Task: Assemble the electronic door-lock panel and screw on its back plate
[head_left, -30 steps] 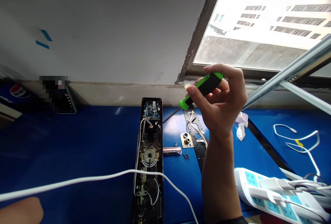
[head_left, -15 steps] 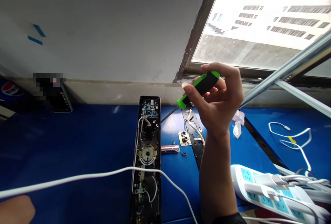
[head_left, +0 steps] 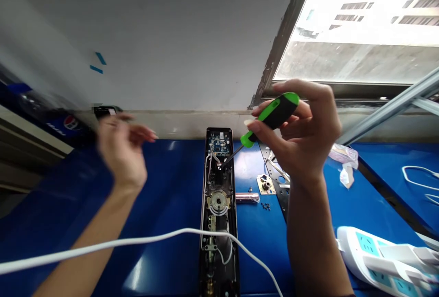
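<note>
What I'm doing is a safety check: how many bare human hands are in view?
2. The right hand grips a green-and-black screwdriver angled down to a long, black, open housing; the left hand, blurred, hovers left of it. No other hand shows.

screwdriver handle [head_left: 274,115]: green and black | housing [head_left: 228,279]: black | circuit board [head_left: 219,145]: blue | tabletop [head_left: 168,187]: blue | cable [head_left: 151,240]: white

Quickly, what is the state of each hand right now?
Left hand: blurred, so its grip cannot be told.
Right hand: closed, holding the screwdriver.
</note>
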`<state>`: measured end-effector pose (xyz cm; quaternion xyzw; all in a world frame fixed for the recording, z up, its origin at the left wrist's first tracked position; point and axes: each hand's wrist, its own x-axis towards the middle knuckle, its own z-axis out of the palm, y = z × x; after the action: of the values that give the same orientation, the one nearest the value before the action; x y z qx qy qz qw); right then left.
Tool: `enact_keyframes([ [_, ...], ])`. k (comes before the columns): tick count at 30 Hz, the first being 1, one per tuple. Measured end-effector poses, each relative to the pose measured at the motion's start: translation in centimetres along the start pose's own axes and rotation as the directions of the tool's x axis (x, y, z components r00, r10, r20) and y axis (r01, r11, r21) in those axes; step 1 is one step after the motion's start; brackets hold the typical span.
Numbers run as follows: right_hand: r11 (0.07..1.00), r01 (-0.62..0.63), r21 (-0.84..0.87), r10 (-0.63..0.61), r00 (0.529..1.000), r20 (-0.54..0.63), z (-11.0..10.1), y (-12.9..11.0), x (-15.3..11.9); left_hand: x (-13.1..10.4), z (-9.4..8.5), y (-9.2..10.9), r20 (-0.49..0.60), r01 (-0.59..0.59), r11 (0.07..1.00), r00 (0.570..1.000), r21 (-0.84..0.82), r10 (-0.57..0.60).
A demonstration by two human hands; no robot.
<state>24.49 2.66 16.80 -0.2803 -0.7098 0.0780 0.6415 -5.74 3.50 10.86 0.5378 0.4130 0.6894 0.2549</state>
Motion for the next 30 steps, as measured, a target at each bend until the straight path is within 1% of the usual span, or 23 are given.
enact_keyframes([
  [1, 1.000, 0.001, 0.026, -0.001, 1.000, 0.020, 0.4, -0.2, -0.1, -1.1, 0.6, -1.0, 0.040, 0.013, 1.000, 0.999, -0.002, -0.013],
  [2, 0.999, -0.001, 0.043, 0.000, 0.999, 0.042, 0.9, -0.4, -0.2, -2.5, 1.2, -2.1, 0.105, 0.032, 0.999, 0.994, 0.009, -0.033],
  [3, 0.998, -0.004, 0.057, 0.001, 0.998, 0.065, 1.3, -0.6, -0.3, -3.9, 1.8, -3.0, 0.184, 0.048, 0.998, 0.981, 0.037, -0.054],
  [4, 0.998, -0.004, 0.068, -0.001, 0.997, 0.083, 1.7, -0.8, -0.4, -5.3, 2.3, -3.8, 0.276, 0.058, 0.995, 0.958, 0.084, -0.079],
  [6, 0.998, 0.009, 0.066, -0.017, 0.993, 0.115, 2.3, -1.2, -0.6, -7.6, 2.7, -4.8, 0.366, 0.012, 0.989, 0.928, 0.148, -0.066],
  [7, 0.998, 0.020, 0.055, -0.027, 0.991, 0.132, 2.6, -1.3, -0.7, -8.5, 2.7, -5.0, 0.405, -0.014, 0.984, 0.912, 0.179, -0.061],
  [9, 0.999, 0.044, 0.019, -0.046, 0.986, 0.163, 3.0, -1.3, -0.8, -9.5, 2.4, -4.9, 0.447, -0.036, 0.970, 0.891, 0.241, -0.078],
  [13, 0.996, 0.081, -0.037, -0.071, 0.975, 0.210, 3.6, -1.2, -1.1, -10.3, 2.1, -4.4, 0.515, -0.006, 0.959, 0.844, 0.284, -0.148],
  [16, 0.994, 0.094, -0.048, -0.080, 0.970, 0.228, 3.9, -1.1, -1.2, -10.8, 2.5, -4.4, 0.527, -0.002, 0.953, 0.834, 0.303, -0.166],
  [19, 0.992, 0.113, -0.047, -0.098, 0.964, 0.249, 4.2, -1.1, -1.3, -11.2, 3.1, -4.3, 0.507, 0.008, 0.953, 0.845, 0.304, -0.169],
  [21, 0.990, 0.136, -0.043, -0.120, 0.957, 0.263, 4.3, -1.0, -1.3, -11.4, 3.5, -4.1, 0.490, 0.046, 0.955, 0.851, 0.293, -0.191],
  [26, 0.984, 0.163, -0.069, -0.139, 0.952, 0.273, 4.7, -0.8, -1.5, -11.7, 4.6, -4.1, 0.405, 0.203, 0.955, 0.871, 0.218, -0.278],
  [30, 0.977, 0.194, -0.083, -0.166, 0.949, 0.266, 5.0, -0.6, -1.7, -11.8, 4.9, -4.4, 0.377, 0.222, 0.960, 0.885, 0.170, -0.272],
])
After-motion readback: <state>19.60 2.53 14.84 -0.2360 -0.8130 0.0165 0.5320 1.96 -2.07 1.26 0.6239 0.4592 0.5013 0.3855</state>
